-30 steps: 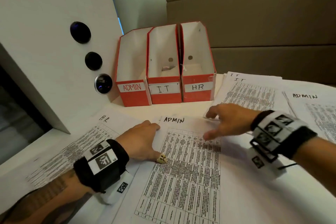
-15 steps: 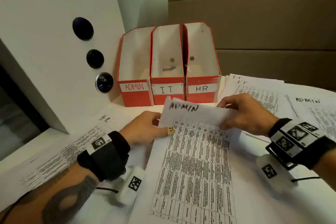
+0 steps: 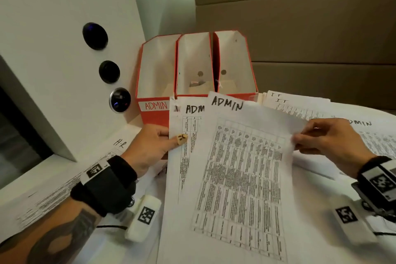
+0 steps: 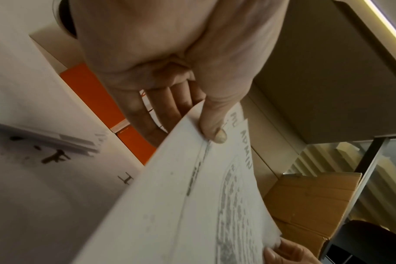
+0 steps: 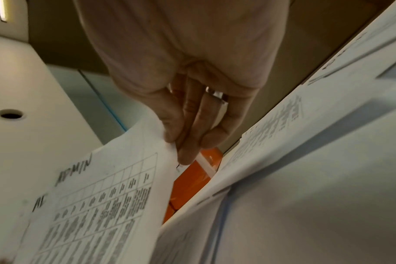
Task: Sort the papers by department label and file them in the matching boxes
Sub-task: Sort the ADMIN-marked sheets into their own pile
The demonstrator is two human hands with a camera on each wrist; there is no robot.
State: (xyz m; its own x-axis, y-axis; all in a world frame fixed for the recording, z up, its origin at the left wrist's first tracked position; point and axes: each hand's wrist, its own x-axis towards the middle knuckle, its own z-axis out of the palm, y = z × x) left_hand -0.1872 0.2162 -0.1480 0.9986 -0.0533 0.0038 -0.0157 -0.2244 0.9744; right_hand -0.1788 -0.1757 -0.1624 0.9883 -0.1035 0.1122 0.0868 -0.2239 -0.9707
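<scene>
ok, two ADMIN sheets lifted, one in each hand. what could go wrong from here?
1. The top sheet hangs from a small edge pinch by the right hand, so it may slip or crease.
2. The left hand holds the second sheet only at its side edge, so it could sag on the way to the ADMIN box.
3. The raised sheets cover the other two boxes' labels, so a misfile is possible.
</scene>
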